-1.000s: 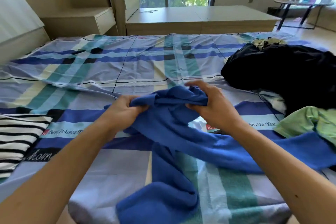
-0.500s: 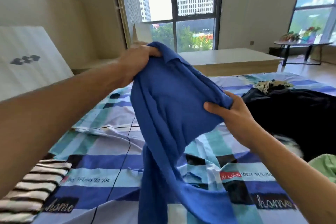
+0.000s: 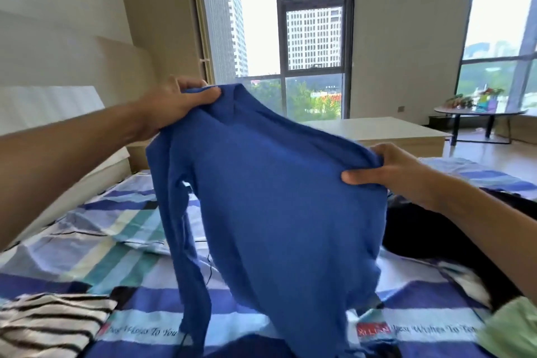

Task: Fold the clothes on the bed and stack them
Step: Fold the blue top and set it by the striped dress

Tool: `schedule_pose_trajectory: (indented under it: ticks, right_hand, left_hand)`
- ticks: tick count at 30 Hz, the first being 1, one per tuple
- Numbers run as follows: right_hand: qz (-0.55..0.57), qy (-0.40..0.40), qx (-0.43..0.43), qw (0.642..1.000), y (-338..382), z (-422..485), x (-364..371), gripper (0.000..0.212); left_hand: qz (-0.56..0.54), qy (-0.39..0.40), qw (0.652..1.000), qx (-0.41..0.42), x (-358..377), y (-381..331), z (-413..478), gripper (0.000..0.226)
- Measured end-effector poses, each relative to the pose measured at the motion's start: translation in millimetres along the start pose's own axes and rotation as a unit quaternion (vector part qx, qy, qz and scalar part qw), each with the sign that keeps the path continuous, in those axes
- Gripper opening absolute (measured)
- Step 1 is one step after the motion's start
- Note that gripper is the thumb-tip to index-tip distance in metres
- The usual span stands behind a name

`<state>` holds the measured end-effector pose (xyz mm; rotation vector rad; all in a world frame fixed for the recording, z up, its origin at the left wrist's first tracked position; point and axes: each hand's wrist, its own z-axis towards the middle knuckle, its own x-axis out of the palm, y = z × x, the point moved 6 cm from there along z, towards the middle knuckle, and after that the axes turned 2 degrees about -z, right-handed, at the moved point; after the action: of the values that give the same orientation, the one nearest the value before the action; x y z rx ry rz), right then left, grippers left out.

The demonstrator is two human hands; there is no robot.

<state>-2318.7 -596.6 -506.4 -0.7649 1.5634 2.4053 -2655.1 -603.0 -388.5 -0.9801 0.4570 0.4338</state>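
The blue top (image 3: 279, 212) hangs in the air above the bed (image 3: 96, 229), spread between both hands with its body facing the camera. Its collar sits at the upper left, and one long sleeve (image 3: 186, 241) dangles down the left side, its end reaching the bedcover near the bottom of the view. The lower hem of the top trails onto the bed at the near edge.

The left hand (image 3: 177, 104) is raised high at the left, fingers closed on the shoulder beside the collar. The right hand (image 3: 389, 171) is lower and to the right, fingers pinched shut on the other shoulder, thumb pressed on the front of the cloth.

On the bed, a striped garment (image 3: 49, 320) lies at the near left corner. A dark pile (image 3: 436, 235) lies at the right, behind the right forearm, and a green garment (image 3: 511, 331) shows at the near right edge, blurred. The bedcover is a blue, teal and white check with printed words.

Beyond the bed stands a low wooden platform (image 3: 392, 131), and at the far right a small round desk (image 3: 476, 110) with potted plants beside a window.
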Motion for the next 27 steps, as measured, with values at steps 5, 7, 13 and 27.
schedule_pose_trajectory:
  ticks: [5,7,13,27]
  right_hand:
    - [0.118,0.038,-0.002,0.992,-26,-17,16,0.037]
    - [0.117,0.028,-0.001,0.993,-31,-21,17,0.052]
    - [0.121,-0.007,-0.007,0.993,-20,-25,3,0.051]
    - [-0.046,-0.265,-0.058,0.961,18,-18,-49,0.026]
  left_hand:
    - [0.025,-0.038,0.999,-0.017,3,38,-20,0.031]
    - [0.036,-0.051,0.998,-0.017,3,53,-26,0.033]
    - [0.086,-0.110,0.990,0.019,-3,73,-37,0.042]
    - [0.223,-0.039,0.959,0.173,13,25,-65,0.053]
